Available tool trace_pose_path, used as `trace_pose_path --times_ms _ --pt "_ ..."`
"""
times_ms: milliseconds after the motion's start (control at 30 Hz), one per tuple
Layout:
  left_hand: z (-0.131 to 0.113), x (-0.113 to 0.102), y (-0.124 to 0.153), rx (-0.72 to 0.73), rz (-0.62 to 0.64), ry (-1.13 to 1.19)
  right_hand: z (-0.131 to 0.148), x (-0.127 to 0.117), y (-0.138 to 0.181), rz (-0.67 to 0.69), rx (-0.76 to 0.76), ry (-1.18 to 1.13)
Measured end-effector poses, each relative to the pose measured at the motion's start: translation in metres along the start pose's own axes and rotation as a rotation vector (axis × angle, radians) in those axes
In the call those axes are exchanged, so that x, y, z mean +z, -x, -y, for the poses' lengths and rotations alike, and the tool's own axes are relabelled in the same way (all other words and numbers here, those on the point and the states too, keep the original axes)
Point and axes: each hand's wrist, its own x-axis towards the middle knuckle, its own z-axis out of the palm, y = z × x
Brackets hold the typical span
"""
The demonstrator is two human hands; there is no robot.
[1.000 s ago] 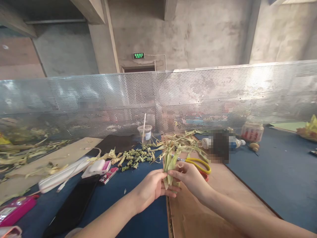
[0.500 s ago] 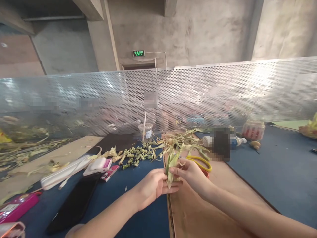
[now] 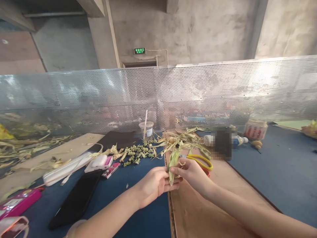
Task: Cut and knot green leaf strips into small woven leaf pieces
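A folded, pale green corn husk (image 3: 174, 159) stands upright between my hands near the middle of the head view. My left hand (image 3: 156, 185) grips its lower part from the left, with some fingers stretched beneath it. From the right, my right hand (image 3: 192, 172) pinches the husk between thumb and fingers. Just beyond my right hand lies a yellow-handled tool (image 3: 201, 160), partly hidden, with an orange-red piece beside it. Loose dried husk strips (image 3: 184, 140) spread behind the held husk, and small knotted green husk pieces (image 3: 137, 152) lie to the left.
A plastic cup (image 3: 146, 129) with a straw stands before the perforated metal screen (image 3: 198, 92). On the left lie a black phone (image 3: 76, 198), a white power strip (image 3: 66, 168) and a magenta device (image 3: 21, 202). A jar (image 3: 255, 129) sits at right beyond the brown board (image 3: 198, 211).
The whole view has shifted slightly. Both hands keep hold of the husk in nearly the same pose; little else differs.
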Motion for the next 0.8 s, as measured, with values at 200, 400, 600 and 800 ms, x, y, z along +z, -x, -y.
trace_pose_path --times_ms 200,400,600,800 --pt "-0.001 0.000 0.001 0.009 0.029 0.019 -0.010 -0.001 -0.002 -0.005 -0.027 0.005" --pt "-0.001 0.003 0.002 0.030 0.033 -0.044 -0.017 -0.002 -0.003 -0.013 -0.058 0.006" --pt "-0.001 0.003 0.002 0.022 0.019 -0.038 -0.021 -0.001 -0.004 -0.032 -0.084 0.087" --pt "-0.002 0.005 0.003 0.034 0.034 -0.065 -0.022 0.001 -0.004 -0.143 -0.058 0.198"
